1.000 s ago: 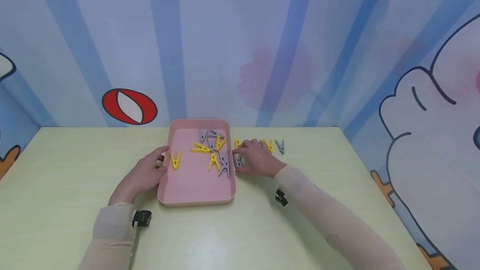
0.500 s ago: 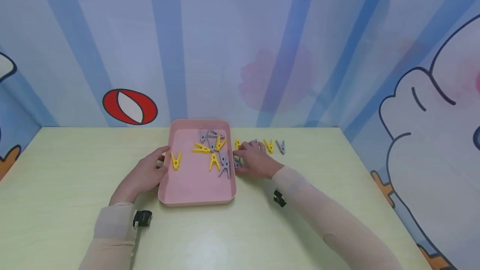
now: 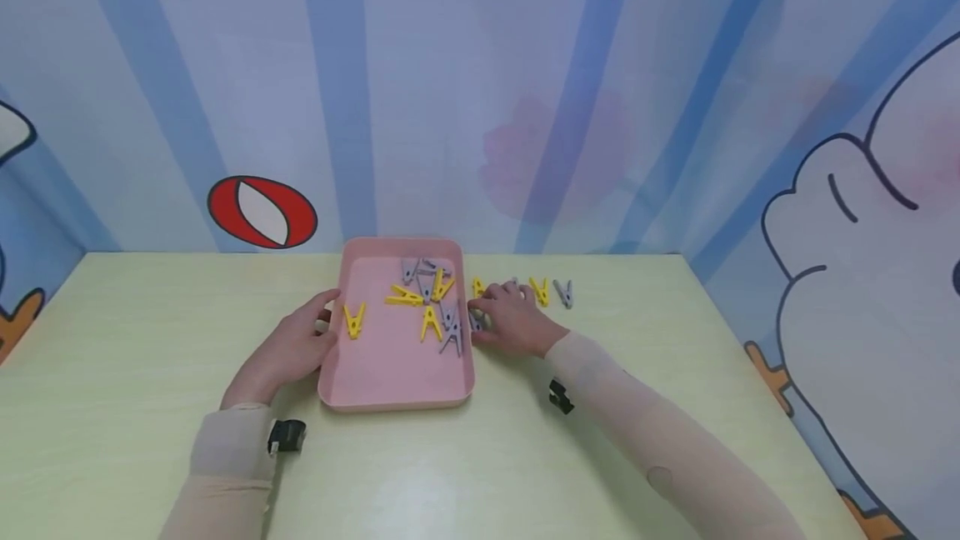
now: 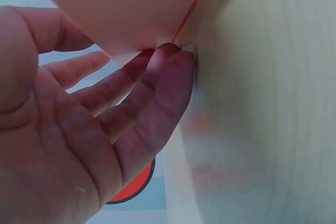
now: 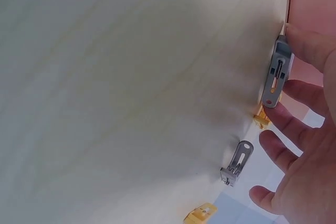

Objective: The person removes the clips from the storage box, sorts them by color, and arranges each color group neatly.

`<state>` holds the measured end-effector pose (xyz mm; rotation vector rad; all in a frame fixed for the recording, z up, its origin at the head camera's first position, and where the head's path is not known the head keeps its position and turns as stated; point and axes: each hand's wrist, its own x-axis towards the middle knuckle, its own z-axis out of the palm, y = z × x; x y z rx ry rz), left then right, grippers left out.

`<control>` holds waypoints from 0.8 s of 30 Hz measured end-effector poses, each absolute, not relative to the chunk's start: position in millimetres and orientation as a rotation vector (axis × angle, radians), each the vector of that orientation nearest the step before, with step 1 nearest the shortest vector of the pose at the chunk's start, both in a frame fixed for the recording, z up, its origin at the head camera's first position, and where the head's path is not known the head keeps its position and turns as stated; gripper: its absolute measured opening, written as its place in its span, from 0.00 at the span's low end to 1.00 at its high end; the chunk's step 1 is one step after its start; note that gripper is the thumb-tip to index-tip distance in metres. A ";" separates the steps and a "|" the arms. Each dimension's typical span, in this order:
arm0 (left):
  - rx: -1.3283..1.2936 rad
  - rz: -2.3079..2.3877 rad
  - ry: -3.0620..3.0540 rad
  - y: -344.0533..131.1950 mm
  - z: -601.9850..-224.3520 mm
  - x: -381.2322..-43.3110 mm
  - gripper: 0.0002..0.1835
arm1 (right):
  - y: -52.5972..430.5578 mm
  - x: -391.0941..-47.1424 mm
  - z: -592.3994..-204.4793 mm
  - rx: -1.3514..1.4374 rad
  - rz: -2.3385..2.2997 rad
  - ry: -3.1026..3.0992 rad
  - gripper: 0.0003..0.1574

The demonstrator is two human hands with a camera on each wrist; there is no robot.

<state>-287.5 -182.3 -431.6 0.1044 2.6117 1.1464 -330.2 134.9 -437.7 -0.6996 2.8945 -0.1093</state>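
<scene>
The left hand [image 3: 288, 348], fingers slightly spread, touches the left wall of a pink, rectangular, plastic-looking tray [image 3: 382, 377]; pushing harder could shift it; the right hand [image 3: 513, 322] pinches a grey, narrow, plastic-looking clothes peg [image 5: 278, 72] just outside the right wall; snagging that rim might knock it loose.

Pale table [image 3: 420, 473], blue-striped backdrop [image 3: 450, 65], red oval [image 3: 262, 212], white cartoon figure [image 3: 870, 298]

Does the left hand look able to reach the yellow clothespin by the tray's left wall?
Likely yes: only the left wall of the pink tray separates the left hand from that yellow clothespin.
</scene>
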 end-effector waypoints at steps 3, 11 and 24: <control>0.092 1.144 2.606 -181.6 -431.4 -286.9 0.37 | 135.0 -330.6 -438.7 -0.698 -0.105 2.894 0.34; 0.100 1.120 2.621 -182.5 -429.3 -286.5 0.36 | 134.6 -329.6 -437.4 -0.677 -0.122 2.896 0.35; 0.127 1.149 2.631 -183.5 -431.8 -285.3 0.36 | 140.4 -326.6 -432.7 -0.728 -0.312 2.984 0.29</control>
